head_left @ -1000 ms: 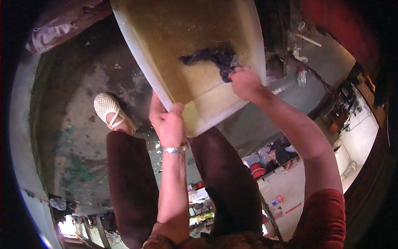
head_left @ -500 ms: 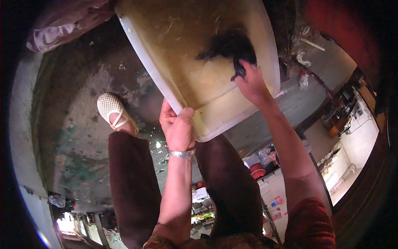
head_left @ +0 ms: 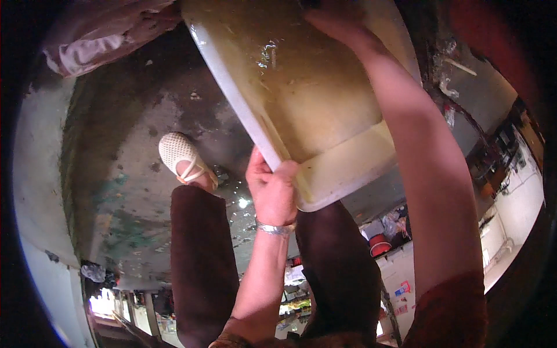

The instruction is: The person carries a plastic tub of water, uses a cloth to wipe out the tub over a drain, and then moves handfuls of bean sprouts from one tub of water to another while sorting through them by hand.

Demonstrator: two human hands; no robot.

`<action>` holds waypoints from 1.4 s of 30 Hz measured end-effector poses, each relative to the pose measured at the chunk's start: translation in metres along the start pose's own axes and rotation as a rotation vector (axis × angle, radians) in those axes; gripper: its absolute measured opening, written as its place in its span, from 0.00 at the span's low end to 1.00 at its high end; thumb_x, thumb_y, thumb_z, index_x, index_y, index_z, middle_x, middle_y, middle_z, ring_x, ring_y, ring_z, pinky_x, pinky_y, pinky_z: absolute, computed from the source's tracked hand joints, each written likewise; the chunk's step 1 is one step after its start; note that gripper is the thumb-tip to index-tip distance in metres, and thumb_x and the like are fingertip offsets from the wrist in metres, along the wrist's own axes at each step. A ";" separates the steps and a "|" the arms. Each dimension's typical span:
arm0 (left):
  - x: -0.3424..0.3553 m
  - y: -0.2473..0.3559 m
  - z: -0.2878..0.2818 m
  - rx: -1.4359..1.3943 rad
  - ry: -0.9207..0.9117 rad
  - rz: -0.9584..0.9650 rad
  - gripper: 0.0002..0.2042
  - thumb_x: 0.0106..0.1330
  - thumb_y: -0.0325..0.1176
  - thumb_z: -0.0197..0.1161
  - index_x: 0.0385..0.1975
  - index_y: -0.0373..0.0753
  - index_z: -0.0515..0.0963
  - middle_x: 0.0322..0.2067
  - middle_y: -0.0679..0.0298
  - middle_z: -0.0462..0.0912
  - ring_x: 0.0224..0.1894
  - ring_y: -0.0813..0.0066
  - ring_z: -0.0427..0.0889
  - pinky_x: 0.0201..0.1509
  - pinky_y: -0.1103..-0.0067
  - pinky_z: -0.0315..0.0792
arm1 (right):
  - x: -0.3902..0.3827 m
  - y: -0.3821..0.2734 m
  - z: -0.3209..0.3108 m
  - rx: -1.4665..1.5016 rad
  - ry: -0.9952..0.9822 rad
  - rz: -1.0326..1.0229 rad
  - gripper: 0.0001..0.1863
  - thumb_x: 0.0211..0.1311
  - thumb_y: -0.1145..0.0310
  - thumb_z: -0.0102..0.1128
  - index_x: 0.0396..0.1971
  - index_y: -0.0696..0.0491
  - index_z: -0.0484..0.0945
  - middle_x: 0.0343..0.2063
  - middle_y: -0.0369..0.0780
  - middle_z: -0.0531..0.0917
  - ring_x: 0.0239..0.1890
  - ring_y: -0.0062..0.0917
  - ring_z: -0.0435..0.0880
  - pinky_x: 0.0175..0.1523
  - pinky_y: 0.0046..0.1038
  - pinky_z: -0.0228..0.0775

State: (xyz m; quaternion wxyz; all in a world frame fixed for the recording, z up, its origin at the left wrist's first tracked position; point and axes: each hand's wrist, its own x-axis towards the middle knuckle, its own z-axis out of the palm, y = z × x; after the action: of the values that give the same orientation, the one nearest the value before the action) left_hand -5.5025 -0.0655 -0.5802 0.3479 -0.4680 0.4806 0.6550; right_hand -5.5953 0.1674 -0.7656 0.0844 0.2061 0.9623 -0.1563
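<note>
Over a wet, stained floor (head_left: 116,174), I see a large pale tub (head_left: 313,104), tilted, with its yellowed inside turned toward the camera. It fills the upper middle of the view and runs out past the top edge.

Left hand (head_left: 272,191): closed on the tub's near rim at the lower corner, fingers curled over the edge, thumb on the outer side. Firm grip as far as I can judge. A metal bangle (head_left: 276,228) sits on that wrist.

Right hand (head_left: 331,17): reaches up into the tub near the top edge of the frame. Only the wrist end and part of the hand show; fingers are cut off by the frame. I cannot tell whether it is open, closed, or holding anything. The right forearm (head_left: 418,162) crosses in front of the tub's right side.

Inside of the tub: smeared brownish, with a wet glint near the middle top.

Below the tub: both legs in dark trousers (head_left: 203,261). The left foot wears a white perforated shoe (head_left: 177,153) planted on the floor, just left of the tub's rim.

Upper left: a crumpled pale plastic bag (head_left: 98,40) lies on the floor, well apart from the hands.

Lower right: a red bowl (head_left: 380,243) among clutter, too small to detail.
</note>
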 end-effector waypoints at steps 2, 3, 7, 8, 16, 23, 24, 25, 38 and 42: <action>0.002 0.005 0.000 0.001 -0.032 -0.002 0.21 0.48 0.12 0.50 0.44 0.34 0.74 0.31 0.71 0.78 0.30 0.87 0.74 0.33 0.90 0.66 | 0.004 -0.007 0.000 0.038 -0.051 0.029 0.30 0.59 0.57 0.50 0.60 0.55 0.63 0.57 0.52 0.67 0.58 0.39 0.67 0.60 0.40 0.60; 0.001 0.006 0.001 -0.001 -0.028 -0.006 0.21 0.48 0.13 0.50 0.44 0.34 0.74 0.30 0.71 0.78 0.29 0.87 0.74 0.32 0.90 0.65 | 0.004 -0.011 0.000 0.056 -0.069 0.038 0.30 0.58 0.57 0.50 0.59 0.55 0.63 0.56 0.52 0.67 0.58 0.39 0.67 0.60 0.40 0.60; 0.002 0.007 0.002 0.019 -0.033 -0.040 0.21 0.48 0.13 0.49 0.44 0.34 0.74 0.30 0.71 0.78 0.27 0.88 0.73 0.30 0.90 0.65 | -0.002 -0.022 -0.003 0.127 -0.171 0.090 0.31 0.55 0.56 0.52 0.57 0.56 0.65 0.55 0.52 0.69 0.56 0.40 0.69 0.58 0.39 0.62; 0.002 0.005 0.004 0.022 -0.044 -0.040 0.21 0.48 0.13 0.49 0.44 0.34 0.74 0.30 0.71 0.78 0.27 0.88 0.73 0.30 0.90 0.65 | -0.003 -0.024 -0.007 0.132 -0.202 0.108 0.31 0.54 0.56 0.52 0.57 0.56 0.65 0.54 0.52 0.69 0.56 0.40 0.69 0.58 0.39 0.62; 0.002 0.009 0.000 0.029 -0.017 -0.001 0.20 0.49 0.14 0.50 0.44 0.35 0.75 0.31 0.70 0.79 0.28 0.87 0.75 0.31 0.89 0.66 | -0.016 -0.091 -0.025 0.298 -0.616 0.103 0.32 0.48 0.54 0.55 0.53 0.58 0.69 0.51 0.53 0.72 0.53 0.41 0.72 0.56 0.38 0.65; 0.008 0.009 -0.007 0.051 -0.009 0.004 0.19 0.49 0.14 0.49 0.43 0.34 0.75 0.30 0.70 0.79 0.27 0.86 0.74 0.29 0.88 0.66 | -0.026 -0.134 -0.019 0.447 -0.735 0.121 0.28 0.43 0.57 0.55 0.44 0.61 0.74 0.42 0.53 0.77 0.46 0.43 0.77 0.49 0.37 0.68; 0.009 0.009 -0.008 0.069 -0.020 -0.014 0.19 0.49 0.14 0.49 0.42 0.34 0.75 0.29 0.70 0.79 0.25 0.87 0.73 0.27 0.88 0.65 | -0.031 -0.136 -0.014 0.557 -0.581 0.175 0.23 0.42 0.62 0.53 0.37 0.63 0.76 0.34 0.54 0.81 0.40 0.44 0.79 0.45 0.36 0.70; 0.010 0.008 -0.008 0.087 -0.032 -0.032 0.19 0.49 0.14 0.49 0.42 0.34 0.75 0.28 0.71 0.78 0.24 0.88 0.72 0.26 0.89 0.64 | -0.032 -0.134 -0.012 0.558 -0.584 0.177 0.23 0.42 0.62 0.53 0.37 0.63 0.76 0.34 0.54 0.81 0.40 0.44 0.79 0.45 0.36 0.70; 0.007 -0.006 -0.001 0.059 -0.044 0.044 0.18 0.49 0.14 0.49 0.41 0.33 0.75 0.31 0.68 0.79 0.28 0.86 0.75 0.31 0.88 0.67 | -0.102 -0.107 -0.021 0.488 -0.621 0.241 0.15 0.46 0.70 0.51 0.35 0.57 0.77 0.31 0.54 0.80 0.40 0.48 0.79 0.45 0.38 0.68; 0.015 -0.018 -0.009 0.036 -0.049 0.076 0.18 0.48 0.14 0.50 0.40 0.34 0.75 0.31 0.68 0.79 0.28 0.85 0.74 0.31 0.88 0.67 | -0.147 -0.088 -0.035 0.408 -0.661 0.223 0.13 0.45 0.69 0.53 0.32 0.56 0.78 0.30 0.52 0.80 0.39 0.49 0.78 0.49 0.43 0.66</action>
State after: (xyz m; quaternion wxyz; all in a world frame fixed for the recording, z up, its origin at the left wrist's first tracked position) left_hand -5.4885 -0.0691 -0.6005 0.3428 -0.4268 0.5012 0.6702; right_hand -5.5035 0.0484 -0.6759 0.3631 0.2603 0.8043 -0.3918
